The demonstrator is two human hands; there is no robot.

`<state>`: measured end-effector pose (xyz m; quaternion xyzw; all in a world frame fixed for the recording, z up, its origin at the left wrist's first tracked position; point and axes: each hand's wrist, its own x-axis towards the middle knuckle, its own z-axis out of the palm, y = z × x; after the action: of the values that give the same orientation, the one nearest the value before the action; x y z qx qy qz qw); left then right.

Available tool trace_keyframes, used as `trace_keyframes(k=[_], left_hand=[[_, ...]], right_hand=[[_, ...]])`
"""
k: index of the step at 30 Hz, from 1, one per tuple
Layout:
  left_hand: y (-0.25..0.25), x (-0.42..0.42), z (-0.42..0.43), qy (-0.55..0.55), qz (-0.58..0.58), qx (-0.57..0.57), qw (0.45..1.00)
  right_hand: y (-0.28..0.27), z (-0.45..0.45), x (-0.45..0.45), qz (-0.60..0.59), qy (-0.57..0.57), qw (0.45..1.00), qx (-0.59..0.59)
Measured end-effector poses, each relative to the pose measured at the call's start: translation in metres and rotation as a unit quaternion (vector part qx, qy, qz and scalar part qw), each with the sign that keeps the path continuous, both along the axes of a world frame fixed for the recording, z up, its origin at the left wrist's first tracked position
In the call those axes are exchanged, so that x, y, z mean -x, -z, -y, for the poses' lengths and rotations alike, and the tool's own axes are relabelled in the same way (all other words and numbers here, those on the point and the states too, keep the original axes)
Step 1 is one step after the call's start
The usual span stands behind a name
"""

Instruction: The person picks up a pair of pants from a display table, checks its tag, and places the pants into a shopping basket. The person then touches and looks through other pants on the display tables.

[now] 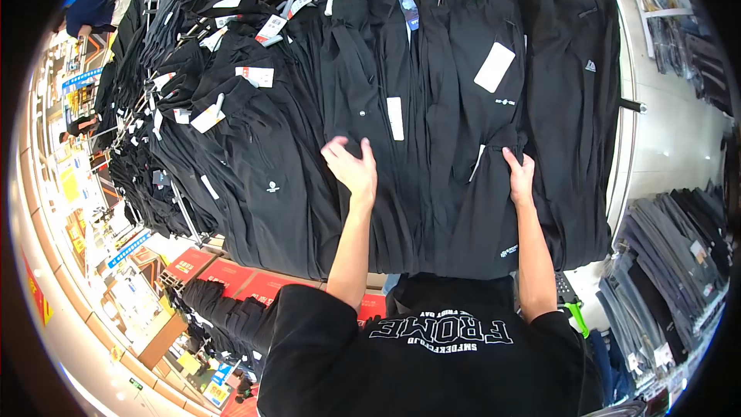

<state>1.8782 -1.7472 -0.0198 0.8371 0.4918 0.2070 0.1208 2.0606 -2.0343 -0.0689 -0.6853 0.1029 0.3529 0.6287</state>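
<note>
My left hand is over the hanging black trousers left of centre, its thumb and fingers spread apart and nothing held between them. Further right, my right hand pinches a dark fold at the right edge of a pair of black trousers. A narrow white label lies just left of that hand. Above it, a larger blank white tag rests on the black cloth. Another white strip shows on the trousers between my hands.
More black trousers with paper tags hang at the left. A metal rail runs down the right side. Folded grey and dark trousers are at the lower right. Red boxes stand below the rack. A person is at the far upper left.
</note>
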Motion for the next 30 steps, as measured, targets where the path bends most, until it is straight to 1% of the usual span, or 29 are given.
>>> trace_keyframes(k=[1,2,4,5,6,7,8,9,11,12,14,15,17,18,19,20,21,23,24,25,27,29,30], left_hand=[[-0.009,0.006,0.016,-0.007,-0.029,0.073,0.997],[-0.013,0.018,0.032,0.002,-0.079,0.11,0.991],[-0.014,0.05,0.055,-0.035,-0.184,0.288,0.939],[-0.012,0.065,0.063,-0.023,-0.223,0.311,0.924],[-0.008,0.079,0.071,-0.015,-0.221,0.318,0.922],[-0.015,0.084,0.075,-0.016,-0.205,0.389,0.898],[-0.017,0.091,0.08,-0.002,-0.172,0.412,0.895],[-0.019,0.095,0.084,0.009,-0.163,0.406,0.899],[-0.021,0.104,0.088,0.01,-0.108,0.435,0.894],[-0.018,0.107,0.089,0.021,-0.099,0.428,0.898],[-0.013,0.11,0.094,0.052,-0.041,0.309,0.949],[-0.017,0.107,0.095,0.062,-0.031,0.304,0.95],[-0.038,0.095,0.101,0.092,0.145,0.339,0.925],[-0.063,0.088,0.106,0.101,0.152,0.379,0.907],[-0.076,0.083,0.11,0.108,0.162,0.379,0.905],[-0.085,0.082,0.114,0.149,0.222,0.424,0.865],[-0.096,0.084,0.12,0.187,0.276,0.468,0.819],[-0.123,0.085,0.131,0.263,0.288,0.51,0.766],[-0.143,0.086,0.138,0.301,0.316,0.56,0.704],[-0.161,0.09,0.144,0.335,0.341,0.605,0.637],[-0.179,0.105,0.145,0.299,0.387,0.723,0.488],[-0.231,0.115,0.143,0.381,0.424,0.727,0.383],[-0.242,0.123,0.143,0.377,0.437,0.691,0.436]], right_hand=[[-0.005,-0.003,0.0,-0.005,0.009,1.0,-0.003],[-0.008,-0.005,0.0,-0.01,0.008,1.0,-0.008],[-0.014,-0.007,0.0,-0.013,0.013,1.0,0.001],[-0.011,-0.004,0.001,-0.005,0.006,1.0,0.007],[-0.007,-0.002,0.003,0.02,0.003,1.0,0.015],[-0.006,-0.002,0.005,0.045,0.0,0.999,0.023],[-0.014,-0.006,0.008,0.12,0.0,0.991,0.055],[-0.024,-0.005,0.009,0.135,-0.009,0.988,0.078],[-0.047,-0.003,0.014,0.171,-0.011,0.982,0.084],[-0.063,-0.002,0.018,0.185,-0.005,0.979,0.088],[-0.096,0.001,0.03,0.217,0.015,0.974,0.069],[-0.115,0.004,0.037,0.237,0.025,0.97,0.055],[-0.171,0.011,0.057,0.243,0.02,0.968,0.054],[-0.198,0.012,0.071,0.227,0.033,0.973,-0.016],[-0.222,0.015,0.085,0.21,0.043,0.973,-0.084],[-0.243,0.021,0.099,0.2,0.019,0.971,-0.127],[-0.268,0.024,0.116,0.204,0.02,0.971,-0.122],[-0.312,0.024,0.15,0.126,0.01,0.972,-0.199],[-0.321,0.025,0.163,0.119,0.007,0.961,-0.249],[-0.339,0.024,0.177,0.115,0.012,0.959,-0.26],[-0.364,0.021,0.195,0.129,0.02,0.948,-0.291],[-0.383,0.018,0.205,0.153,0.017,0.949,-0.275],[-0.389,0.02,0.206,0.157,-0.009,0.947,-0.282]])
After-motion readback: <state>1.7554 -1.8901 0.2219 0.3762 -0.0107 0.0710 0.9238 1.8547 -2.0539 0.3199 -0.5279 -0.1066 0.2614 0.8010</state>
